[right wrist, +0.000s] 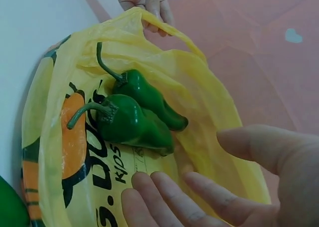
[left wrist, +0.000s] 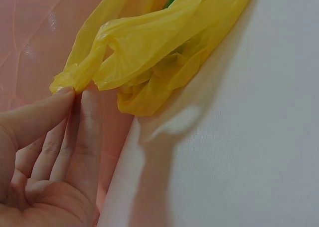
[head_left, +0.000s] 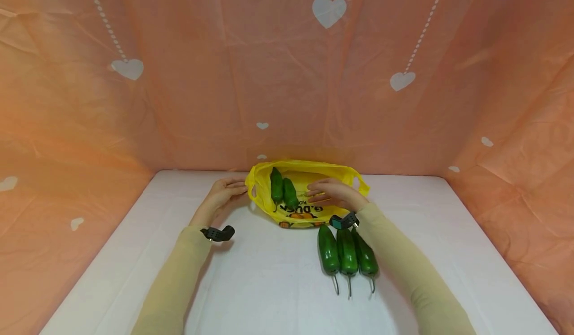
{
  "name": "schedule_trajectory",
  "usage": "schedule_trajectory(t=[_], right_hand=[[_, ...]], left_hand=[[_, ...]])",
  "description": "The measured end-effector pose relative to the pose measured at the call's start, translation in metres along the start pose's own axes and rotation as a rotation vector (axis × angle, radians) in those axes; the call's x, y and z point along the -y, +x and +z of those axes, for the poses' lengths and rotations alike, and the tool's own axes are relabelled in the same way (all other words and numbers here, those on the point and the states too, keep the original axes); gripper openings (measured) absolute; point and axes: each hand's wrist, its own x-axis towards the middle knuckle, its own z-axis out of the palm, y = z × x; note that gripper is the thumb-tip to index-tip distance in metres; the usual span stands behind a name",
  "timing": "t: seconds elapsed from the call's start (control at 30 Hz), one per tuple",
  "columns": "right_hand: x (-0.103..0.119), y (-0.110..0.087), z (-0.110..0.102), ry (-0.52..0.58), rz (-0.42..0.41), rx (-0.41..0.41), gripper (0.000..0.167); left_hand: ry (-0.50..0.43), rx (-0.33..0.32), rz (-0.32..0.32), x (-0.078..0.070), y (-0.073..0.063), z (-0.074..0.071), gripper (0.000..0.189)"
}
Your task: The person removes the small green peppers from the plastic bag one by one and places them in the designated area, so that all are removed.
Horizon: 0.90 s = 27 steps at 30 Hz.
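Observation:
A yellow plastic bag (head_left: 309, 167) with black lettering and orange print lies with its mouth open at the back of the table. Thumb and fingers of my left hand (head_left: 219, 198) pinch a gathered edge of the bag at its left end, as the left wrist view shows. Two green peppers (right wrist: 130, 122) rest side by side inside the bag, stems toward the printed side. Over the bag's mouth, right of those peppers, is my right hand (head_left: 335, 193), its fingers spread and holding nothing. Three more green peppers (head_left: 347, 255) lie in a row below my right wrist, stems toward me.
A white cloth covers the table (head_left: 260, 280). Pink-orange sheeting (head_left: 278, 85) with white hearts rises behind the bag and on both sides. Black bands with small devices (head_left: 218, 233) are worn on both wrists.

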Motion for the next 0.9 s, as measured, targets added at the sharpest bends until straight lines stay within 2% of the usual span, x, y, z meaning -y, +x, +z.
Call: schedule_trajectory(t=[0.3, 0.73, 0.9], right_hand=[[-0.005, 0.01, 0.008, -0.019, -0.007, 0.019, 0.048], [-0.006, 0.018, 0.017, -0.079, -0.013, 0.032, 0.043], [-0.007, 0.023, 0.021, -0.092, 0.006, 0.003, 0.041]], left_hand=[[-0.023, 0.025, 0.009, 0.0, -0.003, -0.001, 0.046], [-0.051, 0.021, 0.013, -0.002, 0.001, 0.0, 0.046], [-0.058, 0.017, 0.011, 0.0, 0.001, -0.001, 0.045]])
